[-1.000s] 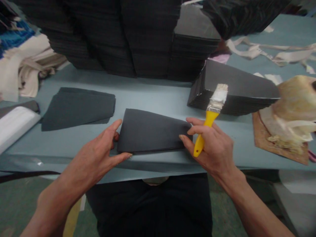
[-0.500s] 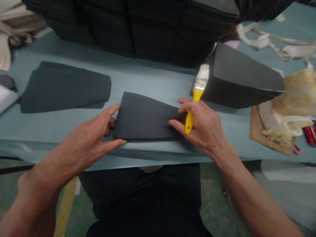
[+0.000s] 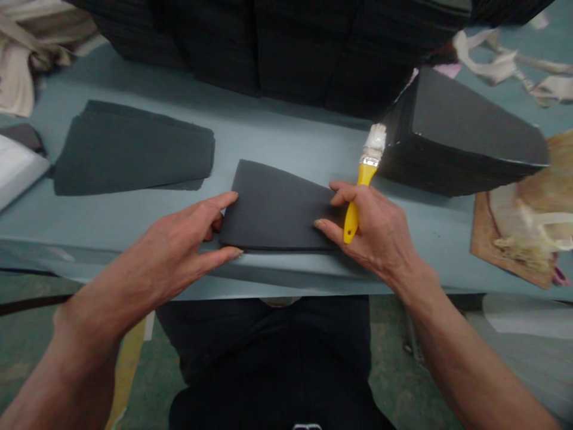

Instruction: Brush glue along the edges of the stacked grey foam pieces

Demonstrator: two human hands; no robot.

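Note:
A black tapered panel (image 3: 282, 209), made of at least two layers with edges nearly flush, lies flat near the table's front edge. My left hand (image 3: 188, 239) grips its wide left end, index finger on the left edge and thumb at the front corner. At the narrow end, my right hand (image 3: 373, 230) curls round the panel's edges, covering that tip. The same hand holds a paintbrush (image 3: 352, 221) by its yellow handle, between thumb and fingers. The brush's bristles point up and away from me, coated in white.
Dark green tapered sheets (image 3: 134, 149) lie loosely piled at left. A tall stack of black panels (image 3: 474, 125) stands at right, with a long row of dark stacks (image 3: 295, 54) behind. A brown board (image 3: 483, 239) with glue-crusted material is at far right, cloth strips (image 3: 487, 65) beyond.
The view has shifted, so most things appear farther right. Both hands keep about the same hold on the panel, and the brush stays in my right hand.

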